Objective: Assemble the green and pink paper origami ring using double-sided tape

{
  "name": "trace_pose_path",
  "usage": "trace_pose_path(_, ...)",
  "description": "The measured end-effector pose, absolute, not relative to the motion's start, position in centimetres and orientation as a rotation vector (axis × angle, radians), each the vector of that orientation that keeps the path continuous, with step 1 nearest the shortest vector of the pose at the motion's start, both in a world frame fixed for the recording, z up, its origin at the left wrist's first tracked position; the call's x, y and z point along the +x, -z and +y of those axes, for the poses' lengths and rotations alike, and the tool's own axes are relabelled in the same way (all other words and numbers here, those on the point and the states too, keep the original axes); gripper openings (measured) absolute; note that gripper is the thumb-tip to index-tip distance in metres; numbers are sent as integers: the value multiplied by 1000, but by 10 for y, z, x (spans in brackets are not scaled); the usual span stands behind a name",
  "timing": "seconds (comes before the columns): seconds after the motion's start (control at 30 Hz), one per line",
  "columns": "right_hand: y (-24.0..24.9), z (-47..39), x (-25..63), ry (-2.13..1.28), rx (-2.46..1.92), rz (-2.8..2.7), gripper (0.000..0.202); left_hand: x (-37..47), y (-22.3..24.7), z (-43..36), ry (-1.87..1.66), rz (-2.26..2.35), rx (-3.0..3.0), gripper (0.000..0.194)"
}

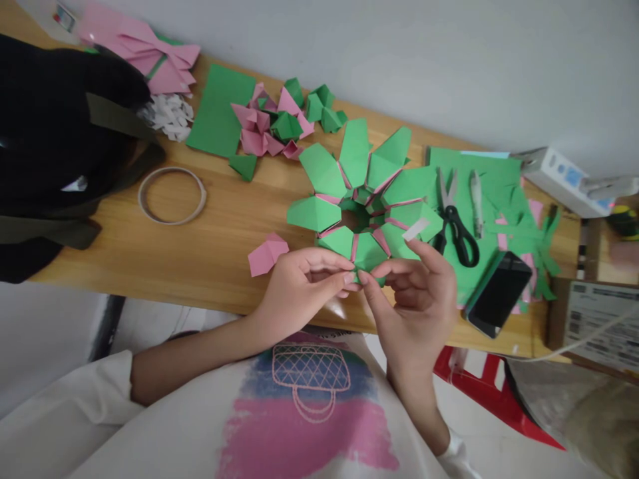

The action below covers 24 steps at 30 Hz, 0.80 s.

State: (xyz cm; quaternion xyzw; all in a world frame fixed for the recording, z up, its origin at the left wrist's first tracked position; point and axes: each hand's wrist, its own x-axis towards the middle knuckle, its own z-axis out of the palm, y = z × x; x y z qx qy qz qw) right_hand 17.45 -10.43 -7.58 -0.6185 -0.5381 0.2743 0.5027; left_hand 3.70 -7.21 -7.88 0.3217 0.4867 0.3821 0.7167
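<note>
A ring-shaped green and pink paper flower (357, 153) lies on the table in front of me. At its near side, a small green folded paper piece (375, 277) is pinched between my fingertips. My left hand (302, 286) grips its left end with thumb and fingers. My right hand (417, 303) pinches it from the right, and a small white strip (415, 229) clings to the raised right index fingertip. Whether the piece is joined to the flower is hidden by my fingers. A pink folded paper piece (268, 255) rests beside my left hand.
Scissors (453, 223), a craft knife (477, 203) and a phone (499, 293) lie right on green sheets. A tape roll (172, 195) and black bag (60, 146) are left. Folded pieces (259, 126) sit behind; cardboard box (599, 319) stands right. The near table edge is close.
</note>
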Motion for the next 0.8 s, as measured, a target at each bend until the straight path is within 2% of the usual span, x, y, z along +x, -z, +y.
trace_pose_path(0.3, 77, -110, 177, -673, -1448, -1202, 55, 38, 75, -70, -856, 1099, 720, 6)
trace_pose_path(0.57, 81, -115, 180, -676, -1415, -1243, 66, 36, 77, -70, -842, 1074, 683, 6)
trace_pose_path(0.8, 79, -112, 182, -703, -1425, -1280, 62, 36, 76, -69, -834, 1079, 689, 7)
